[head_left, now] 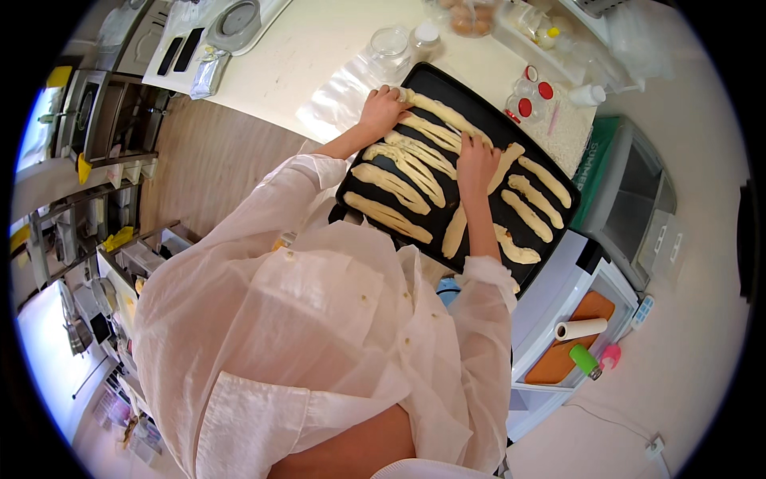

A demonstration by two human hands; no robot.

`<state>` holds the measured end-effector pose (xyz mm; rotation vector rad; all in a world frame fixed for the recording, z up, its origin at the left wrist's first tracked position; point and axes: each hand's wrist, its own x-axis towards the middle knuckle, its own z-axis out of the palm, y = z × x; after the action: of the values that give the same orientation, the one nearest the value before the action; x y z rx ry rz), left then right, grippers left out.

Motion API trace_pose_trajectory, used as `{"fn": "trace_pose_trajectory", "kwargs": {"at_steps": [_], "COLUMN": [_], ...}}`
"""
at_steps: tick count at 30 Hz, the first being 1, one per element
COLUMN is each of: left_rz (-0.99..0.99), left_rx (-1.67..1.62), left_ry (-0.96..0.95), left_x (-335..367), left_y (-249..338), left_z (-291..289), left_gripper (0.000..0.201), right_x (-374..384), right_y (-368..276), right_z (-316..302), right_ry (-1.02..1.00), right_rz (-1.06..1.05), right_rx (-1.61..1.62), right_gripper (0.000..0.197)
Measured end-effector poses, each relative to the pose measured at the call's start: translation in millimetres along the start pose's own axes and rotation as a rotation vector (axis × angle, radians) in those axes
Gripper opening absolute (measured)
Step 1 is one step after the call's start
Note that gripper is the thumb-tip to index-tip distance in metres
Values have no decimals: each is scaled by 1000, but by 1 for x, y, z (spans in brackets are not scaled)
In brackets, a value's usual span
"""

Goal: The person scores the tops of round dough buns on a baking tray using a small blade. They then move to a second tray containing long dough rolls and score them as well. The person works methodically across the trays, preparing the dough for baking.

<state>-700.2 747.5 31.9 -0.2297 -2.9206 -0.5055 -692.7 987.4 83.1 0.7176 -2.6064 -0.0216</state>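
Note:
A black baking tray [565, 209] bears several long pale dough strips, some slit lengthwise. At its far left corner my left hand [383, 112] pinches the end of the farthest dough strip [444, 113]. That strip runs slantwise to the right, where the fingers of my right hand [477, 164] are curled down on its other end. My right forearm crosses over the middle of the tray and covers part of the strips there. Left of it lie more slit strips, among them a slit dough strip [392, 188]; shorter dough pieces [527, 217] lie to the right.
Beyond the tray, the pale table [295, 48] holds a clear plastic sheet [339, 92], a glass jar [389, 44], red-lidded jars [524, 106] and a bag of eggs [471, 16]. Two dark phones [187, 49] lie at far left. A glass-topped freezer [550, 319] stands at right.

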Motion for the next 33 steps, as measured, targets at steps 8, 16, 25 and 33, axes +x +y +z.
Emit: {"fn": "trace_pose_trajectory", "kwargs": {"at_steps": [8, 16, 25, 33], "left_rz": [-106, -113, 84, 171], "left_rx": [77, 38, -84, -50], "left_ry": [3, 25, 132, 1], "left_x": [30, 25, 50, 56], "left_y": [2, -4, 27, 30], "left_z": [9, 15, 19, 32], "left_gripper": [18, 17, 19, 15], "right_x": [67, 37, 21, 0], "right_y": [-20, 50, 42, 68], "right_z": [42, 32, 15, 20], "right_ry": [-92, -235, -128, -195], "right_rz": [-175, -126, -73, -88], "right_rx": [10, -112, -38, -154], "right_gripper": [5, 7, 12, 12]}}
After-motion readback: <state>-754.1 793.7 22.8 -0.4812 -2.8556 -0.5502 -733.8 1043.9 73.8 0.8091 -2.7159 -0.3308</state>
